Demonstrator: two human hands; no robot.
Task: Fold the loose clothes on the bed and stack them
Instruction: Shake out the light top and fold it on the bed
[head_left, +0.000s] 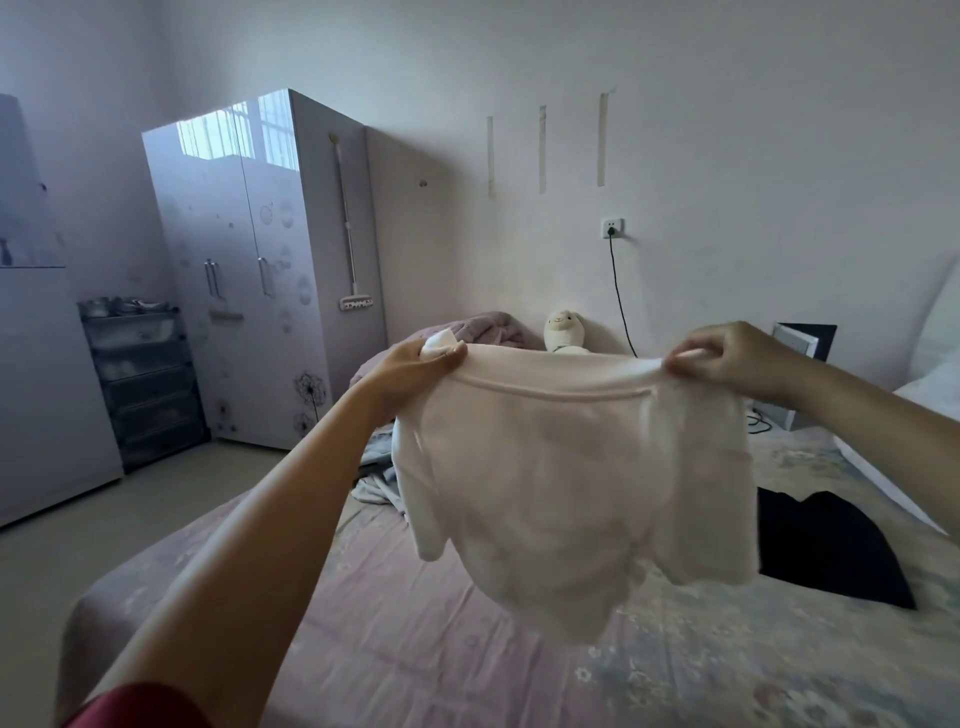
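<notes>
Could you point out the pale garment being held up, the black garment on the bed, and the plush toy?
pale garment (566, 467), head view, middle of its hanging front.
black garment (826, 545), head view, its flat middle.
plush toy (563, 325), head view, its head.

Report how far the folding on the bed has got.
Done: no folded stack shows anywhere. In hand: the left hand and right hand grip the top edge of a pale garment, held up unfolded over the bed. Left: a black garment and crumpled grey clothes lie loose.

bare bedsheet (415, 649) ahead, black garment (821, 545) right
</notes>
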